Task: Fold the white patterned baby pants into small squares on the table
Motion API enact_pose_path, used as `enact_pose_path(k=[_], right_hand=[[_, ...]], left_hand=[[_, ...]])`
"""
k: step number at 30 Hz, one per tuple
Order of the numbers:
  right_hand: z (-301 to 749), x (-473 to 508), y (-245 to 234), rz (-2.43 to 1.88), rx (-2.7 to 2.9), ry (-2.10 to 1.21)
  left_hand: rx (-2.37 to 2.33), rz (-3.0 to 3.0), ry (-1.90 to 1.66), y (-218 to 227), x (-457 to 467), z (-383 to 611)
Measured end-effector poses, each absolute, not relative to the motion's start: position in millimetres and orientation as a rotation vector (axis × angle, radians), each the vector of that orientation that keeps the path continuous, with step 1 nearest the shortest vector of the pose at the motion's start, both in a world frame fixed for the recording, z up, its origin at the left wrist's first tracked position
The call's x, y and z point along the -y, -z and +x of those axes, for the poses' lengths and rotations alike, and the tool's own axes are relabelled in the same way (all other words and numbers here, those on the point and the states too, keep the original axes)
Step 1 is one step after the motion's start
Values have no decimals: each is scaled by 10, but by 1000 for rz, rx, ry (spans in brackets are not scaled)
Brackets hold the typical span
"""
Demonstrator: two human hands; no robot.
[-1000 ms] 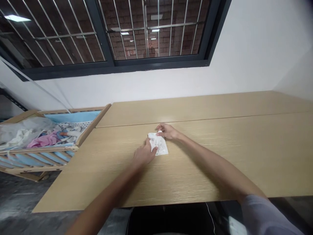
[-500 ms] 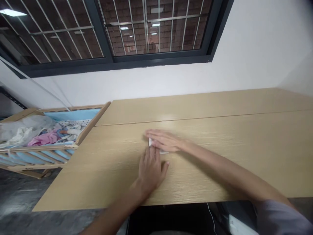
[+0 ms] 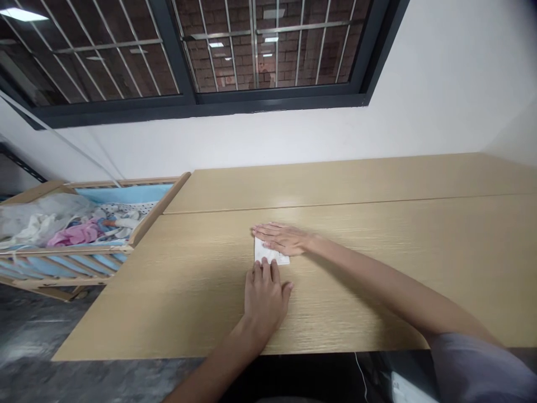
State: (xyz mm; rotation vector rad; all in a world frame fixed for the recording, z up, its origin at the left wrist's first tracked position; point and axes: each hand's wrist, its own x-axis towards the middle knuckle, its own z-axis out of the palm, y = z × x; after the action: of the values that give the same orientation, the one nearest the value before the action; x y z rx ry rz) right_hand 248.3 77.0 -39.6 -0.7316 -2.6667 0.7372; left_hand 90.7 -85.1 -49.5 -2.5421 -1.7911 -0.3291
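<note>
Folded white cloth (image 3: 271,257) on the desk (image 3: 377,268) lies half hidden under the flat, open right hand (image 3: 283,239), the left hand (image 3: 266,292), its grip wide, touching the near edge.

Crumpled pink and white clothes (image 3: 71,232) are being held in a slatted light-wood crib (image 3: 156,215) just beside the pale wooden table (image 3: 398,224).
</note>
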Motion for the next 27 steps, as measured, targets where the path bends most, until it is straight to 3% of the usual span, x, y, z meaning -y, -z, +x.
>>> enact_pose_path(k=[5, 14, 22, 27], right_hand=[[2518, -973, 477, -802, 2610, -695], [2729, -1105, 463, -1154, 2203, -660], [2661, -936, 534, -1092, 2026, -832], [2529, -728, 423, -1187, 1983, -770]], left_hand=[[1762, -2531, 251, 462, 862, 910], [2028, -2521, 203, -64, 305, 465], [2224, -2498, 31, 61, -392, 527], [2200, -2530, 93, 33, -413, 660]])
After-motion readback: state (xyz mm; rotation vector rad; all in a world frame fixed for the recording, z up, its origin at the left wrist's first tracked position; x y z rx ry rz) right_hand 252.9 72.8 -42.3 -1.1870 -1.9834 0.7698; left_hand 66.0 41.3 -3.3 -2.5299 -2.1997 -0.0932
